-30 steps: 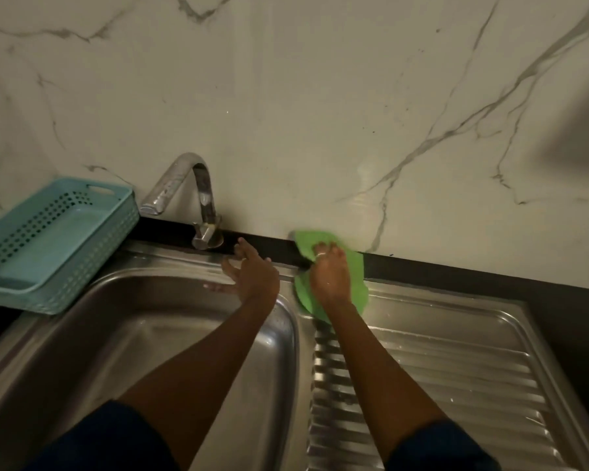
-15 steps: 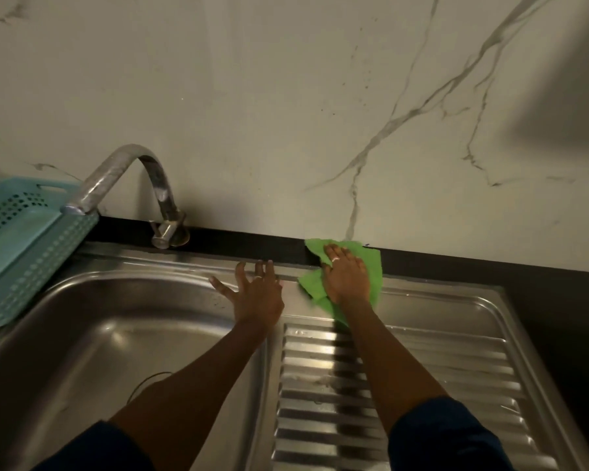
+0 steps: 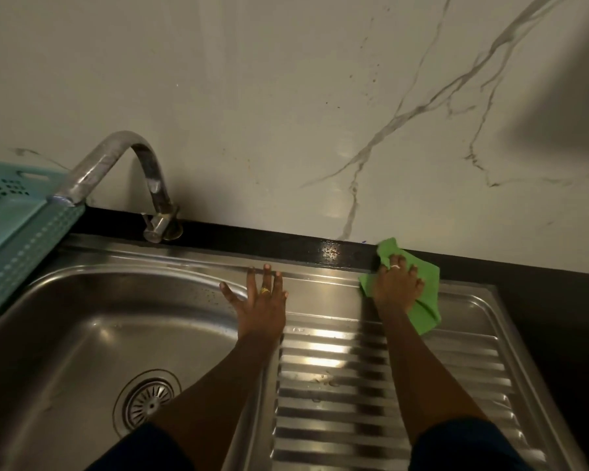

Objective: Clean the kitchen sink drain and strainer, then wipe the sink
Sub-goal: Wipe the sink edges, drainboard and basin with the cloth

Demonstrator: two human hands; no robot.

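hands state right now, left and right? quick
Left hand: open, flat on the sink rim.
Right hand: open, pressing the green cloth.

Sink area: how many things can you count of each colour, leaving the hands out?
Green: 1, the cloth
Teal: 1, the basket
Silver steel: 3, the tap, the sink, the strainer
Total: 5

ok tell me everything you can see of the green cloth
The green cloth is a thin, soft-looking bright green rag, rumpled, lying on the back rim of the steel drainboard, its top corner lapping onto the black counter strip. The right hand presses on its middle, hiding much of it.
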